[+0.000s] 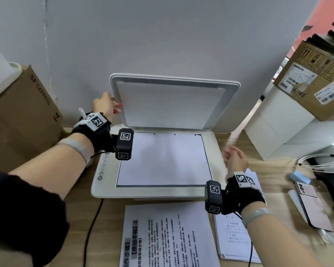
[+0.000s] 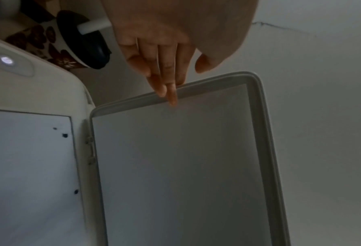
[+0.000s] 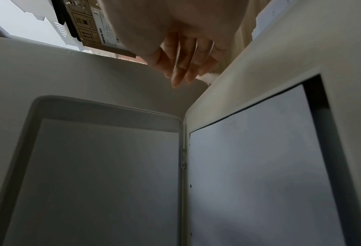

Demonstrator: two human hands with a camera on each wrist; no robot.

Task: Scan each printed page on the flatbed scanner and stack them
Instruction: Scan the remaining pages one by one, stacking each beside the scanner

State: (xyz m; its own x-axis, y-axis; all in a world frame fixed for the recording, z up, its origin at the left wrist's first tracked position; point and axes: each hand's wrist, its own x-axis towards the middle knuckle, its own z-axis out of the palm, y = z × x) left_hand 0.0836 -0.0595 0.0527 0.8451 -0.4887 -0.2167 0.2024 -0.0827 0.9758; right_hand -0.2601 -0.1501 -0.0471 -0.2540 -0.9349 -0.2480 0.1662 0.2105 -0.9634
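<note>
The flatbed scanner [image 1: 217, 151] stands on the desk with its lid [image 1: 170, 101] raised almost upright against the wall. A white page [image 1: 162, 160] lies face down on the glass. My left hand [image 1: 108, 106] is at the lid's left edge, and its straight fingertips [image 2: 166, 89] touch the rim, with the thumb apart. My right hand [image 1: 235, 158] hovers empty beside the scanner's right side, its fingers [image 3: 183, 69] spread. A printed page [image 1: 168, 236] lies in front of the scanner. A stack of printed pages [image 1: 233, 237] lies to its right, under my right wrist.
A brown cardboard box [image 1: 23, 116] stands left of the scanner, with a lidded cup with a straw [image 2: 70, 43] beside it. Right: white boxes [image 1: 278, 122] topped by a carton [image 1: 312, 78], a coiled cable [image 1: 320, 162], a phone [image 1: 312, 205]. A black cord [image 1: 93, 228] runs forward.
</note>
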